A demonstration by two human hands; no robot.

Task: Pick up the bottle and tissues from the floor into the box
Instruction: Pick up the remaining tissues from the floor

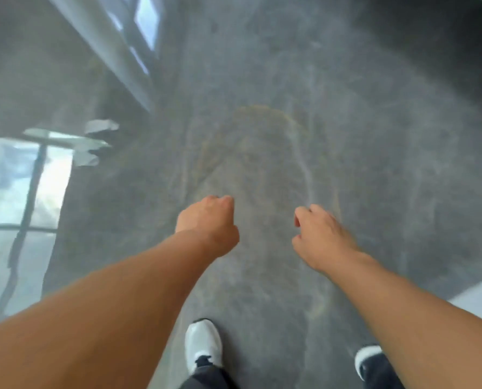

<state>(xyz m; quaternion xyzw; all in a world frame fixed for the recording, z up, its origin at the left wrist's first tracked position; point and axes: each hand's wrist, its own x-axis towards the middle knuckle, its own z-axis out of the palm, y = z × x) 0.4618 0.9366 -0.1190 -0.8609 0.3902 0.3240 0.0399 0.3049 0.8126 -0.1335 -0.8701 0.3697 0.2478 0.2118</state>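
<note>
The frame is blurred by motion. Two white crumpled tissues lie on the glossy grey floor at the left, one (101,126) farther away and one (87,158) nearer. My left hand (210,223) hangs over the floor in the middle with its fingers curled under and nothing in it. My right hand (319,234) is beside it, its fingers loosely bent and apart, also holding nothing. Both hands are well to the right of the tissues. No bottle and no box is in view.
The polished grey floor (374,136) reflects a bright window at the left (23,186). My white shoes (203,346) stand at the bottom. A pale slab edge (478,301) shows at the right, and a light beam's reflection (113,49) crosses the upper left.
</note>
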